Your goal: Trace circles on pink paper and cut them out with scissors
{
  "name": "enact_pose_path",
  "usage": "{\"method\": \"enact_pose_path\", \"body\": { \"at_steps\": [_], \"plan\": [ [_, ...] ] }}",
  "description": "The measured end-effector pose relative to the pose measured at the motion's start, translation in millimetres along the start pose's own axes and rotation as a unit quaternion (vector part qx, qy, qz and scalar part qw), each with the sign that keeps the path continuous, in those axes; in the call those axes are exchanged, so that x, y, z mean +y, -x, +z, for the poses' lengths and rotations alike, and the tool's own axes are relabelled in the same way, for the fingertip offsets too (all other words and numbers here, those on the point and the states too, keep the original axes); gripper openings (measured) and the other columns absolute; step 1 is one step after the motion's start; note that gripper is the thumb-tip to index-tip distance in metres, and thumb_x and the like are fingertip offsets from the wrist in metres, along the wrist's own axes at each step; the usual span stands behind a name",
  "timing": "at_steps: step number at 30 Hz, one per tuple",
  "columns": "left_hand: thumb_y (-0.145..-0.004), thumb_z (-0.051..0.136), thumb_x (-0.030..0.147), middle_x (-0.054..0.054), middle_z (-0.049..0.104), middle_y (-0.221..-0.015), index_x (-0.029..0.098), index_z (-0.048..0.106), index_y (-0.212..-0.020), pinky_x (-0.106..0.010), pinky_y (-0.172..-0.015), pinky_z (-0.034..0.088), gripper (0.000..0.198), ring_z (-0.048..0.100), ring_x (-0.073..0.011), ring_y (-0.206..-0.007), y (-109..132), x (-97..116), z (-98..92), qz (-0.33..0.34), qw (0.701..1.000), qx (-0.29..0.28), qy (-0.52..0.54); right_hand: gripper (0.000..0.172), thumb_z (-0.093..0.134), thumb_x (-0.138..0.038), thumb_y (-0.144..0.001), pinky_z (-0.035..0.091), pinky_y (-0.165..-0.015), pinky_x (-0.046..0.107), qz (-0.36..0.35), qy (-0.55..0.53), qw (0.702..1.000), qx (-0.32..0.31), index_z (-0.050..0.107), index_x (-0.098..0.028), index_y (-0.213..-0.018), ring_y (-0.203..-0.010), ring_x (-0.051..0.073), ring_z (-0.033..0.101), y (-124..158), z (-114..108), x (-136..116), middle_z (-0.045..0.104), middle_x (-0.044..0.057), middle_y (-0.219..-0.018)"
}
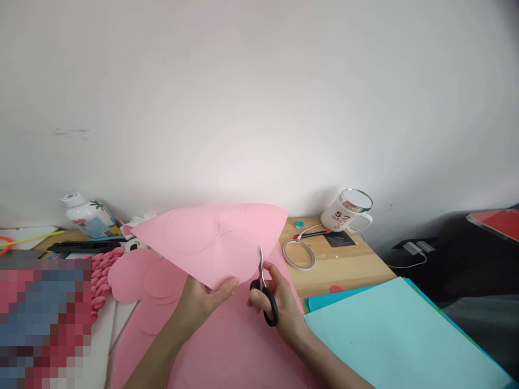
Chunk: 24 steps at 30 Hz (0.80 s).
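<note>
A pink paper sheet [194, 232] with faint drawn circles is held up over the table, its edges curving. My left hand [206, 297] pinches its lower edge, thumb in front and the other fingers hidden behind. Just to the right, my right hand [275, 302] grips black-handled scissors [271, 309], blades pointing up at the sheet's right edge. Whether the blades are parted is too small to tell. Pink cut round pieces [125, 275] lie at the left, and more pink paper [235, 351] lies beneath both hands.
A white mug [344, 213], a coiled white cable [299, 255] and a dark card [340, 239] are at the back right. Light blue sheets [389, 329] lie at the right. A white bottle [91, 216] and pink braided yarn [101, 281] are at the left.
</note>
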<state>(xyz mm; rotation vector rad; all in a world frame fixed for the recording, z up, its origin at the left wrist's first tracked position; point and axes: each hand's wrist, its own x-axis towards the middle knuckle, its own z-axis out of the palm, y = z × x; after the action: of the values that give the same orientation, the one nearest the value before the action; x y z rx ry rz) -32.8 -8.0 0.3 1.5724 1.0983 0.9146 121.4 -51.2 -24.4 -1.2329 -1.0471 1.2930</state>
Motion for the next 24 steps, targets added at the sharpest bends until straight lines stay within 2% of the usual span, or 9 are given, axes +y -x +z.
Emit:
{"method": "enact_pose_path", "body": {
  "at_steps": [3, 9, 14, 19, 24],
  "plan": [
    [-0.071, 0.061, 0.034, 0.001, 0.057, -0.06, 0.019, 0.056, -0.067, -0.027, -0.057, 0.046, 0.017, 0.054, -0.016, -0.061, 0.5, -0.4, -0.2, -0.003, 1.0, 0.021, 0.001, 0.047, 0.062, -0.038, -0.066, 0.039, -0.048, 0.023, 0.001, -0.001, 1.0, 0.001, 0.04, -0.017, -0.102, -0.049, 0.013, 0.046, 0.2, 0.2, -1.1, 0.054, -0.004, -0.052],
    [-0.072, 0.06, 0.032, 0.0, 0.059, -0.063, 0.018, 0.057, -0.07, -0.027, -0.059, 0.047, 0.014, 0.056, -0.0155, -0.062, -0.2, 0.7, -3.7, -0.014, 1.0, -0.006, -0.006, 0.048, 0.062, -0.038, -0.067, 0.04, -0.046, 0.024, -0.008, -0.004, 1.0, -0.005, 0.04, -0.016, -0.104, -0.048, 0.012, 0.046, 0.6, -0.7, 1.2, 0.055, -0.004, -0.052],
    [-0.071, 0.06, 0.033, 0.0, 0.06, -0.063, 0.018, 0.058, -0.069, -0.027, -0.058, 0.048, 0.015, 0.057, -0.0162, -0.062, -0.4, 2.7, -3.7, -0.008, 1.0, 0.005, 0.0, 0.049, 0.062, -0.038, -0.068, 0.039, -0.045, 0.023, -0.006, -0.002, 1.0, -0.006, 0.039, -0.017, -0.105, -0.047, 0.012, 0.046, 0.7, -1.1, 4.4, 0.054, -0.005, -0.051],
    [-0.072, 0.059, 0.034, -0.001, 0.059, -0.063, 0.018, 0.057, -0.071, -0.028, -0.059, 0.049, 0.015, 0.057, -0.0165, -0.062, -0.1, 1.8, -4.7, -0.011, 1.0, -0.01, 0.005, 0.051, 0.062, -0.039, -0.066, 0.039, -0.045, 0.023, -0.001, 0.004, 1.0, -0.012, 0.039, -0.017, -0.106, -0.048, 0.013, 0.048, 1.0, -0.5, 4.1, 0.054, -0.005, -0.051],
    [-0.075, 0.057, 0.036, 0.0, 0.057, -0.06, 0.018, 0.054, -0.068, -0.028, -0.058, 0.048, 0.019, 0.057, -0.0162, -0.06, -1.6, -4.1, -3.6, -0.006, 0.999, -0.002, 0.046, 0.05, 0.062, -0.039, -0.066, 0.038, -0.044, 0.023, 0.007, -0.004, 1.0, -0.016, 0.039, -0.018, -0.105, -0.047, 0.014, 0.049, 1.4, 0.6, 3.7, 0.053, -0.006, -0.05]
  ]
}}
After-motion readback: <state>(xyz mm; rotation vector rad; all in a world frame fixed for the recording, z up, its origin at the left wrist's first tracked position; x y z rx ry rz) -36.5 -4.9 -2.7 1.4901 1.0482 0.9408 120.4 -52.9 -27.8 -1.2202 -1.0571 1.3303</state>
